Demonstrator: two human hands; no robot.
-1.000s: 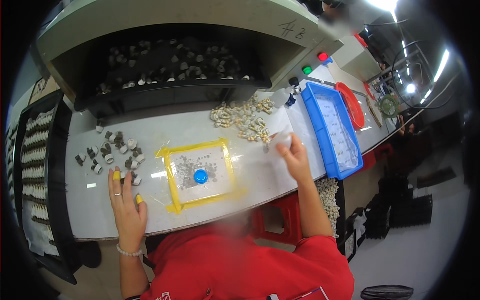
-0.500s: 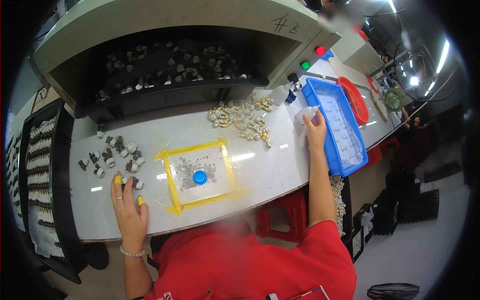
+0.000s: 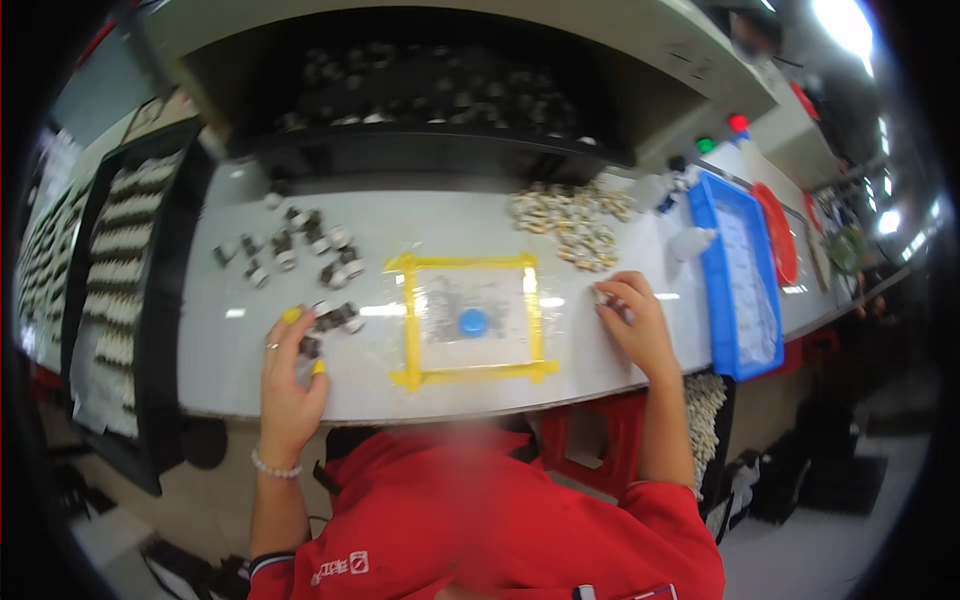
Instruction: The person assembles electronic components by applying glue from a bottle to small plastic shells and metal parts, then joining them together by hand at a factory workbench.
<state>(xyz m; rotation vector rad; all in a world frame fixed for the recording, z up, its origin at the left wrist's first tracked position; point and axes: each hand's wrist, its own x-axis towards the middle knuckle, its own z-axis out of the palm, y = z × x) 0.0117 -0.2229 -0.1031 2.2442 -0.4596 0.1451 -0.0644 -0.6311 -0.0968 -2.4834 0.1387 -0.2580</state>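
Evidently you are partway through: rows of parts (image 3: 130, 238) are lining the black tray (image 3: 168, 330) at your left, while a loose cluster (image 3: 285, 252) of dark-and-white parts is lying on the table (image 3: 230, 372) and a heap of pale pieces (image 3: 585, 248) is sitting toward its back. More parts are lying jumbled in the black bin (image 3: 430, 163) behind, so plenty seems to be remaining. Your left hand (image 3: 290, 388) appears to be pinching one dark part (image 3: 310, 348) between thumb and finger, just beside that cluster. Your right hand (image 3: 638, 320) is curling its fingers near the heap; something small and pale is showing at the tips, but whether you are gripping it, I cannot tell. Between your hands, a blue cap (image 3: 473, 323) is resting inside the yellow tape frame (image 3: 411, 330). Blur is softening everything, your fingers are covering most of the left part, shadow is dimming the bin's contents, and the picture's dark rim is cutting off whatever lies beyond the black tray.
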